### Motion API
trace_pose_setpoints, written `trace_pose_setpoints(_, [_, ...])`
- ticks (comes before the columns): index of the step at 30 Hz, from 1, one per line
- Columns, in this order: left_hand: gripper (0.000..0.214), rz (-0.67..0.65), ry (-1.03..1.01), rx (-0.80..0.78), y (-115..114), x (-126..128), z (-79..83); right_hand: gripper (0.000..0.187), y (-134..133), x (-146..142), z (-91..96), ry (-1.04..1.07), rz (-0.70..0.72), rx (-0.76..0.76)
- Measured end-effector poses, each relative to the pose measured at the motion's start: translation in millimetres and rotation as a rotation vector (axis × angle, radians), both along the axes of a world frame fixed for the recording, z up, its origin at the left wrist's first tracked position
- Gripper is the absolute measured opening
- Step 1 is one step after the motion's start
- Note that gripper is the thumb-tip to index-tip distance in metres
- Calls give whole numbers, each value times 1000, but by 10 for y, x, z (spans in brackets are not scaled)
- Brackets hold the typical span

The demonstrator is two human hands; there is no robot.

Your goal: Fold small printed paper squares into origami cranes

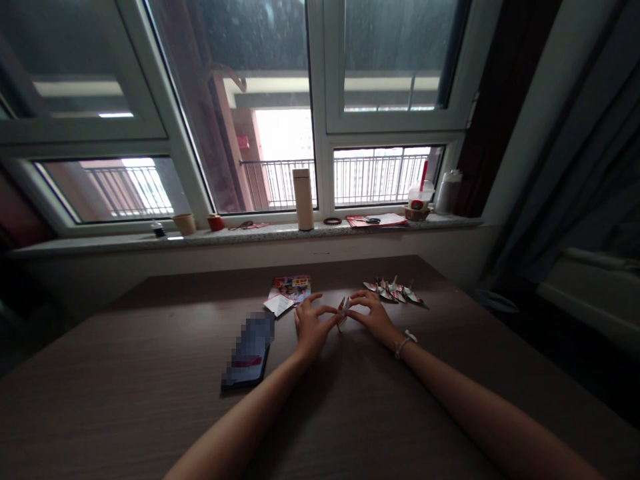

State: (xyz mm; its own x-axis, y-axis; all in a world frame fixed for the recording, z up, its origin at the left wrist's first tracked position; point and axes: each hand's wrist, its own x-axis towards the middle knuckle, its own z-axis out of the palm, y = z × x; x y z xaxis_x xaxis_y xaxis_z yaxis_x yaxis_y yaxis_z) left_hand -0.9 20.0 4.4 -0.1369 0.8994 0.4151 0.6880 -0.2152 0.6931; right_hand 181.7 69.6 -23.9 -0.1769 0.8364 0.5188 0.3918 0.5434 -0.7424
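Between my two hands, just above the table, is a small piece of folded paper (343, 311), pale with some red print. My left hand (315, 322) pinches its left side with thumb and forefinger. On the other side my right hand (373, 315), with a bracelet at the wrist, pinches it too. Its finer folds are too small to make out. Right behind my right hand lie several folded paper cranes (395, 291) in a row. Beyond my left hand are a colourful printed sheet (291, 288) and a white folded paper (279, 305).
A dark phone (253, 350) lies left of my left forearm on the brown table (125, 353). Along the windowsill (260, 235) stand a tan bottle (303, 200), a paper cup (185, 224), a drink cup with a red straw (419, 197), and red papers with scissors (375, 221).
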Motion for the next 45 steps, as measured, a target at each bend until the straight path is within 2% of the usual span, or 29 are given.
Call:
trace_pose_setpoints(8, [9, 4, 0, 37, 10, -4, -24, 13, 8, 7, -7, -23, -28, 44])
trace_pose_setpoints(19, [4, -49, 49, -74, 13, 8, -44, 6, 9, 10, -23, -161, -81, -19])
trace_pose_setpoints(26, [4, -44, 25, -69, 11, 12, -26, 7, -19, -11, -58, -257, -90, -25])
trace_pose_setpoints(32, [3, -37, 8, -66, 17, 11, -37, 11, -13, -1, -36, -159, -107, 32])
trace_pose_setpoints(37, [4, -40, 18, -46, 26, 11, -55, 13, -44, -17, 12, -111, -44, 97])
trace_pose_setpoints(45, [6, -27, 17, -28, 13, 35, -61, 14, -34, -43, 6, -29, 69, 40])
